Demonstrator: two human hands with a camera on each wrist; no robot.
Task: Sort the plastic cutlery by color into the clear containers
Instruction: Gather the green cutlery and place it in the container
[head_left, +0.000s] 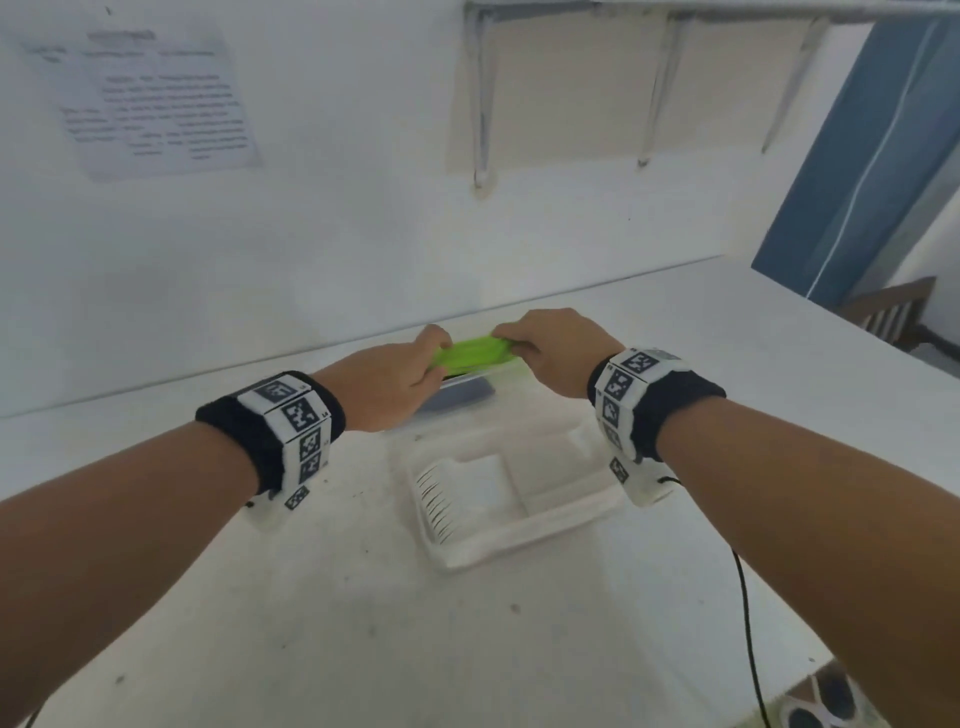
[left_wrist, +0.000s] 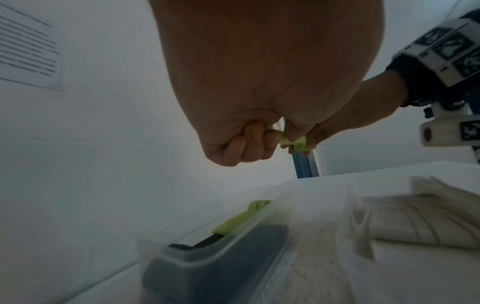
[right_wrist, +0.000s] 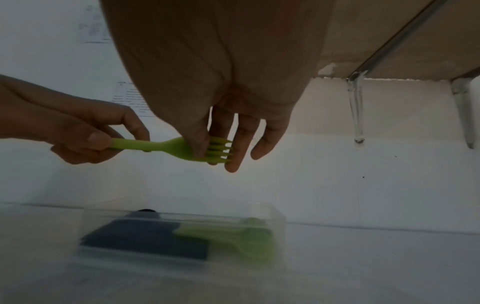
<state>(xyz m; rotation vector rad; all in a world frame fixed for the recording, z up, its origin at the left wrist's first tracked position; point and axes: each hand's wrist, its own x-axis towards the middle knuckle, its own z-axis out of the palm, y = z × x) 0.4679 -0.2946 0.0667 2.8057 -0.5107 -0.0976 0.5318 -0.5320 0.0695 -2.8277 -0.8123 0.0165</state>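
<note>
Both our left hand (head_left: 395, 379) and right hand (head_left: 550, 353) pinch the green forks (head_left: 475, 352) above the container (right_wrist: 182, 236) near the counter's back edge; loosening unevenly could spill them.

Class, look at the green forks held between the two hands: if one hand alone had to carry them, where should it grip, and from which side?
Grip the green forks at the plain handles, from the left hand side; the right hand end is spiky tines.
</note>
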